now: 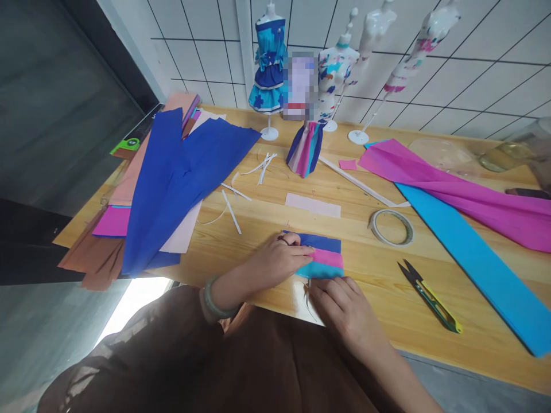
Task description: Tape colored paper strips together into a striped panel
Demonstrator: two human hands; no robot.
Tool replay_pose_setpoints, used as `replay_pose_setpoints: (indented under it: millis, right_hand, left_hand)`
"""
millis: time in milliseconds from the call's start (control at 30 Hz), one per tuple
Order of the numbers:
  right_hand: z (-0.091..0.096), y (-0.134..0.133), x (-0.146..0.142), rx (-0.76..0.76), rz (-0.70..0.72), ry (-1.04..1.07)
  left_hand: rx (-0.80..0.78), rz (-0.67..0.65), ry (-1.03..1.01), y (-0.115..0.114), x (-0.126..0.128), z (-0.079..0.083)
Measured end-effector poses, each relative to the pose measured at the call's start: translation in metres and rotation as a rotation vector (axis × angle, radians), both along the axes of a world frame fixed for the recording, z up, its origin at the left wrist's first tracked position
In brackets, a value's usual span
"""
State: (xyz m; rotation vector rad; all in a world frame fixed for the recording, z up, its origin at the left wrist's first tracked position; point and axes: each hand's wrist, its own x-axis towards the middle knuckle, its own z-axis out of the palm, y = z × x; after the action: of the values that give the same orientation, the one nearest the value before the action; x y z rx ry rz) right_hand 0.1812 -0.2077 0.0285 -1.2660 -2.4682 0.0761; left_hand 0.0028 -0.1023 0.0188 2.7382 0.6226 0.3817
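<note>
A small striped paper piece (323,257) in blue, pink and cyan lies on the wooden table (267,229) near its front edge. My left hand (278,261) rests on its left side, fingers curled and pressing the paper down. My right hand (340,307) sits just below its lower edge, fingers bent and pinched at the paper's bottom edge; what they grip there is too small to make out. A jade bangle (213,298) is on my left wrist.
A tape roll (391,227) and thread snips (430,295) lie to the right. Blue paper sheets (181,172) cover the left, pink (465,192) and cyan (473,258) sheets the right. Several small mannequins (269,63), a striped paper skirt (306,149) and white strips stand behind.
</note>
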Motion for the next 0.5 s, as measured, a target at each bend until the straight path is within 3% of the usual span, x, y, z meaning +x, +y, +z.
replay_pose_setpoints:
  millis: [267, 500]
  right_hand:
    - [-0.003, -0.017, 0.026, -0.050, -0.065, 0.006]
    - [-0.005, -0.029, 0.059, 0.003, -0.155, -0.010]
  left_hand:
    - [0.017, 0.008, 0.015, 0.000, 0.000, 0.000]
    - [0.046, -0.006, -0.025, 0.002, 0.000, -0.003]
